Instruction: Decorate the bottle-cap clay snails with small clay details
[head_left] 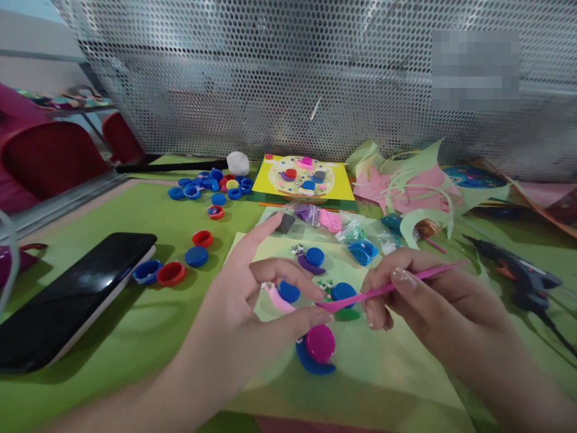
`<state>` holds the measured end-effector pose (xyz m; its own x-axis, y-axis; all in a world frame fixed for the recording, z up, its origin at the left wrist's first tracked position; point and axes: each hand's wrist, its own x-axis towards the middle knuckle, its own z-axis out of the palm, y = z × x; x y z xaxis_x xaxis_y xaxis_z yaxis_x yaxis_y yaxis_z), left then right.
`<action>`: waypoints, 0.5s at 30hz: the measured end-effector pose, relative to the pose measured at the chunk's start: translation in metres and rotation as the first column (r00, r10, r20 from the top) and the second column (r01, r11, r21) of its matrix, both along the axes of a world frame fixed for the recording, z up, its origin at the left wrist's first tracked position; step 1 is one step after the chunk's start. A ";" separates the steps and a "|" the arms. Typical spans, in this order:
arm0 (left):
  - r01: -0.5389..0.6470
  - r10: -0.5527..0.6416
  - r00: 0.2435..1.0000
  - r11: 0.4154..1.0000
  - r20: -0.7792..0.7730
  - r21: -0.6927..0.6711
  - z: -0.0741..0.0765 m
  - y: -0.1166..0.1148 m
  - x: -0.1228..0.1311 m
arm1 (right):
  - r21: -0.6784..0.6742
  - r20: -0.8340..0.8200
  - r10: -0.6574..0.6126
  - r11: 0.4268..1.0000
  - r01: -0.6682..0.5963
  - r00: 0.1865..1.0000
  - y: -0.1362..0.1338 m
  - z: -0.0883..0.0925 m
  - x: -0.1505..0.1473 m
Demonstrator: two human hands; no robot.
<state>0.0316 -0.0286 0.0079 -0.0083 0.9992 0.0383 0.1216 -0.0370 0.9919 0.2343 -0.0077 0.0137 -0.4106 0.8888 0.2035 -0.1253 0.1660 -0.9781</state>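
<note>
My right hand [424, 294] is closed around a slim pink plastic clay modelling tool [374, 293], held slanting across the middle. My left hand [265, 300] pinches the tool's flat tip between thumb and a fingertip; any tiny bit of clay there is too small to make out. Below the hands lies a pale yellow sheet [383, 385] with several clay snails whose shells are bottle caps. One has a magenta cap [320, 344] on a blue clay body [313, 362]. The others have blue caps [314, 257] on purple, pink and green bodies, partly covered by my fingers.
Bags of coloured clay [331, 221] lie behind the sheet, before a yellow snail picture [347, 183]. Loose bottle caps [196, 257] and a black phone [76, 294] are at left. A glue gun [518, 270] and paper scraps [406, 186] are at right. A perforated metal panel [252, 78] stands behind.
</note>
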 end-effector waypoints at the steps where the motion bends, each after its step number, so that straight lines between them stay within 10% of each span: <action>1: 0.002 -0.002 1.000 1.000 -0.020 0.005 0.000 0.000 0.000 | -0.001 0.003 0.001 1.000 -0.001 1.000 0.000 0.001 0.000; 15: -0.061 0.059 0.995 0.998 -0.082 -0.021 0.011 0.014 -0.008 | 0.014 -0.072 -0.077 0.997 0.079 0.994 0.008 0.002 0.005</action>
